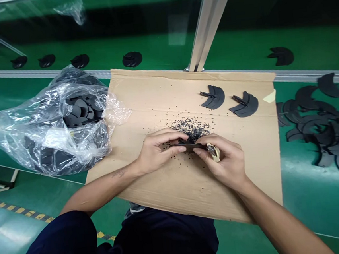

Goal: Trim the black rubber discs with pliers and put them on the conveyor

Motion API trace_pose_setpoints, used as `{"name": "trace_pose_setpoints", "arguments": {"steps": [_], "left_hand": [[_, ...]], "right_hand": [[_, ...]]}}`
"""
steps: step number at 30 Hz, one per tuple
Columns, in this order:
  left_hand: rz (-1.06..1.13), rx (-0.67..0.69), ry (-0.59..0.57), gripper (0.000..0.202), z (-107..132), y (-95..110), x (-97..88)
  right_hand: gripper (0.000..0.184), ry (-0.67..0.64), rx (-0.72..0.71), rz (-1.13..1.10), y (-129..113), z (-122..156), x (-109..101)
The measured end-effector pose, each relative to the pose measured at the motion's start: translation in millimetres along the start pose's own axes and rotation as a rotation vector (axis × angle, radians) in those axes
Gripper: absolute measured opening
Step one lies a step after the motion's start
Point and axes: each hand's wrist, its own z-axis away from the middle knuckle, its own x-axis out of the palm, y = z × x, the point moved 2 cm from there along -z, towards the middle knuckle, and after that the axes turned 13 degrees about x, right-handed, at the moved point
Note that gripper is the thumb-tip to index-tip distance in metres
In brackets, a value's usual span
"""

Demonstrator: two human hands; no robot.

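My left hand (160, 152) pinches a curved black rubber piece (189, 146) just above the cardboard sheet (142, 93), my right hand (223, 161) pinches a small cream-coloured tool (213, 152) at its end; edge-working appears in hand, and the next pass calls for both pinches held firm.

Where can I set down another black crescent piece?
Bare brown cardboard shows between the crinkled clear plastic bag and the two black crescent pieces, and right of your right hand, below those pieces. Crowded: black crumbs by your left hand and the heaped crescents on the green bench.
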Motion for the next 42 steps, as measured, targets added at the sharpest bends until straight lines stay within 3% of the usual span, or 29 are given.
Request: {"name": "trace_pose_setpoints", "arguments": {"steps": [4, 10, 14, 26, 31, 36, 42], "left_hand": [[-0.127, 0.176, -0.018, 0.025, -0.9, 4.4, -2.3], [-0.022, 0.113, -0.037, 0.029, -1.4, 5.4, -2.6], [-0.049, 0.212, -0.046, 0.025, -2.4, 7.2, -2.4], [-0.117, 0.252, -0.098, 0.028, 0.0, 10.8, -4.9], [-0.136, 0.215, -0.069, 0.021, -0.6, 12.6, -4.8], [-0.073, 0.243, -0.052, 0.025, -0.6, 10.5, -4.4], [0.014, 0.113, -0.080, 0.028, -1.0, 6.6, -3.1]], "right_hand": [[0.011, -0.042, -0.120, 0.085, 1.6, 0.4, 1.7], [0.016, -0.039, -0.219, 0.077, 6.8, 3.6, 3.2], [0.018, -0.041, -0.251, 0.072, 6.4, 4.3, 4.0], [0.019, -0.067, -0.235, 0.089, 3.1, 3.9, 3.0], [0.018, -0.099, -0.197, 0.056, 2.7, 3.6, 3.6], [0.016, -0.110, -0.165, -0.022, 0.7, 4.2, 3.7], [0.004, -0.100, -0.029, -0.073, -2.2, -0.6, 2.7]]}}
